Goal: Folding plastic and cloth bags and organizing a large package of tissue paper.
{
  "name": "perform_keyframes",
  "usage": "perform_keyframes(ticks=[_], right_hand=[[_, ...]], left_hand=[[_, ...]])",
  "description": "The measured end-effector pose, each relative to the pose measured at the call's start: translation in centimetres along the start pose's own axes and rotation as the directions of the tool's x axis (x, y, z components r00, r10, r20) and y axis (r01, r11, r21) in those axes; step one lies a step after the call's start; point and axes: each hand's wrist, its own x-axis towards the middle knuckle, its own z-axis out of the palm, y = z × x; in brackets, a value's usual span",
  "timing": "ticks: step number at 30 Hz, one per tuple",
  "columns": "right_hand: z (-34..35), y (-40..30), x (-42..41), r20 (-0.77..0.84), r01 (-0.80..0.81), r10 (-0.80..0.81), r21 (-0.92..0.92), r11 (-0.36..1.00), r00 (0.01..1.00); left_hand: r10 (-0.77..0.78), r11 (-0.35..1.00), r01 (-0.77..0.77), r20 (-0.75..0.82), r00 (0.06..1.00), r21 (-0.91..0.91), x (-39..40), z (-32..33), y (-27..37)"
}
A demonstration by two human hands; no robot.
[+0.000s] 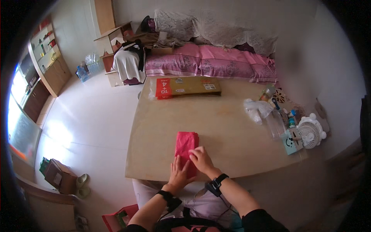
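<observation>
A folded red sheet, perhaps a thin plastic bag (186,140), lies as a long narrow strip on the tabletop, close to its front edge. My left hand (177,175) rests palm down on the lower part of the strip, with its fingers apart. At the strip's right side is my right hand (201,161), its fingers bent and their tips touching the red surface near the middle. Whether those tips pinch the material is hard to make out. The lower end of the strip is partly covered by my left hand.
A flat gold-and-red printed package (191,87) lies at the table's far edge. On the right stand a white fan (310,134), a light-blue box with a smiling face (292,142), a clear plastic container (276,124) and a crumpled plastic bag (256,109). Behind the table is a pink-covered sofa (223,62).
</observation>
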Motion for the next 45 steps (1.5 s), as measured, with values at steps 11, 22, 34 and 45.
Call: perform_keyframes(ticks=[11,22,34,45], right_hand=[[-0.4,-0.3,-7.8,0.029,-0.141,0.140,0.048,0.989,0.990],[-0.6,0.8,-9.2,0.105,-0.068,0.058,0.099,0.993,0.993],[-2.4,-1.5,-7.8,0.127,0.562,-0.548,-0.134,0.816,0.827],[-1.0,-0.5,-7.6,0.100,-0.074,0.052,0.229,0.971,0.994]], left_hand=[[0.228,0.972,-0.236,0.234,0.945,0.008,-6.1,-3.3,-0.3],[0.310,0.923,-0.329,0.122,0.943,0.201,-4.8,-1.1,-2.2],[0.298,0.955,-0.292,0.203,0.933,-0.061,-5.0,-2.2,-3.1],[-0.206,0.863,0.218,0.076,0.976,-0.455,-3.4,-1.5,-3.4]])
